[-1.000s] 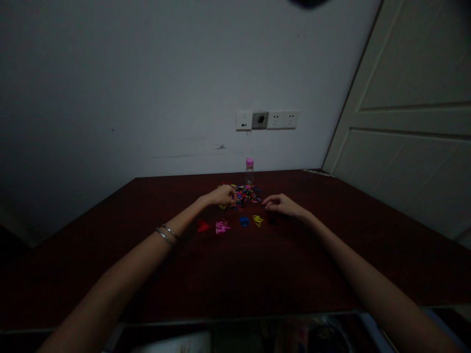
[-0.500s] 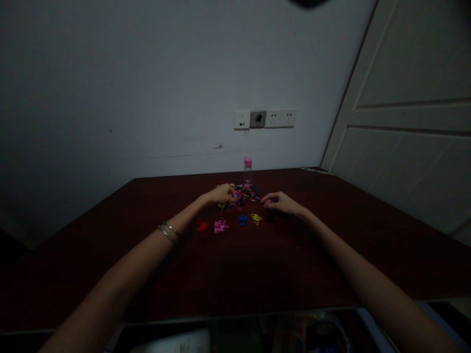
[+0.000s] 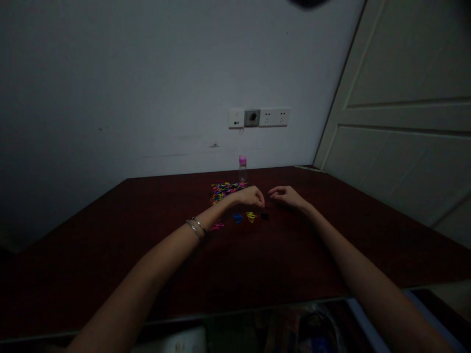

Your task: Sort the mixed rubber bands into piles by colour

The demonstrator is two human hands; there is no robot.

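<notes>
My left hand (image 3: 252, 196), with bracelets (image 3: 196, 226) on its wrist, has its fingers pinched together just above a small black pile (image 3: 264, 215). Anything between those fingertips is too small to make out. To its right, my right hand (image 3: 289, 196) hovers near the table with loosely stretched fingers and nothing visible in them. Behind my left wrist spreads a mixed heap of colourful rubber bands (image 3: 222, 190), partly covered. In front lie sorted little piles: yellow bands (image 3: 250, 216), blue bands (image 3: 237, 218) and pink bands (image 3: 217, 225), the last partly hidden by my left forearm.
A clear bottle with a pink cap (image 3: 242, 169) stands behind the heap. The dark red table (image 3: 279, 260) meets a wall with sockets (image 3: 274, 117); a white panelled door (image 3: 397, 147) is at right. Below the near edge sit stored items, including a white object (image 3: 184, 340).
My left hand has moved right from the mixed heap to above the black pile. Its forearm now covers the red pile. My right hand stays near its place; the view has shifted slightly.
</notes>
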